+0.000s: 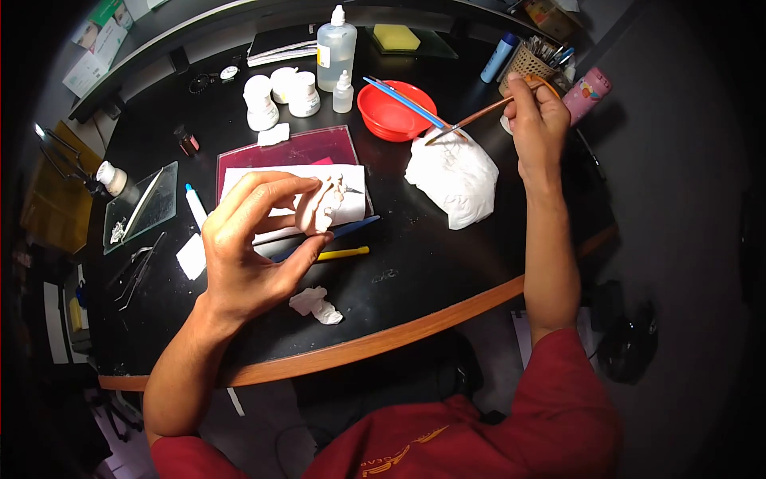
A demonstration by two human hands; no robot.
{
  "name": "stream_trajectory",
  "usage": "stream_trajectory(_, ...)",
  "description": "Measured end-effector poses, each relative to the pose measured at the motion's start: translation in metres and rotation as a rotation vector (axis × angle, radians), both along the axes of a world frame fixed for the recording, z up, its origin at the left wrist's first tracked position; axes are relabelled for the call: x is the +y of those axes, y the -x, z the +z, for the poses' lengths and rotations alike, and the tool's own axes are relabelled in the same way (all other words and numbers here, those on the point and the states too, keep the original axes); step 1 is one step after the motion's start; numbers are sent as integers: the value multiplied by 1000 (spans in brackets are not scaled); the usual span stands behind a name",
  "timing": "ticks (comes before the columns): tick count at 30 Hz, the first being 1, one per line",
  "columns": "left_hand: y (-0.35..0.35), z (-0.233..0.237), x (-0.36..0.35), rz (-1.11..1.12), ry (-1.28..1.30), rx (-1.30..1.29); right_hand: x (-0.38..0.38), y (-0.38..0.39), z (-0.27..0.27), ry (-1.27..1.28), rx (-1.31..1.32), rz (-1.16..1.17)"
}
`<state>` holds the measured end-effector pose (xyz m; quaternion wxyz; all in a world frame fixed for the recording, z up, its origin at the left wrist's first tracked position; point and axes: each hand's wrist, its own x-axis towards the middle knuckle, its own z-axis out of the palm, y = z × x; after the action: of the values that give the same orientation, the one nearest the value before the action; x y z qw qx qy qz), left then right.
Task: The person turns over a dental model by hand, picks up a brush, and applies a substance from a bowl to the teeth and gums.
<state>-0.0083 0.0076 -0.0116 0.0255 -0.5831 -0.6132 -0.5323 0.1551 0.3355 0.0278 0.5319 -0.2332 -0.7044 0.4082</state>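
Observation:
Between the thumb and fingers of my left hand is a small pale cast, held above a white pad on a dark red tray. My right hand is closed around a thin brown brush, up at the right. The brush's tip hangs over a crumpled white tissue. Beside the tissue, a red bowl has a blue-handled brush lying across it.
Bottles and white jars stand at the back. A glass slab and metal tweezers lie left. A yellow-handled tool and a tissue scrap are near the front edge. A basket of tools stands back right.

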Motion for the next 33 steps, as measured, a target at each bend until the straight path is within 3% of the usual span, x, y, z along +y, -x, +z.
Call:
stream_trajectory(11,-1,1,0,-9,-2,-11,16,1,-6,-145,-31,-112)
stream_trajectory(23,0,0,0,-20,-11,-4,23,-2,-4,-133,55,-111)
stream_trajectory(29,0,2,-1,-8,-3,-1,10,-2,1,-54,154,-32)
stream_trajectory(33,0,-1,0,-35,-3,14,-10,7,-9,-125,68,136)
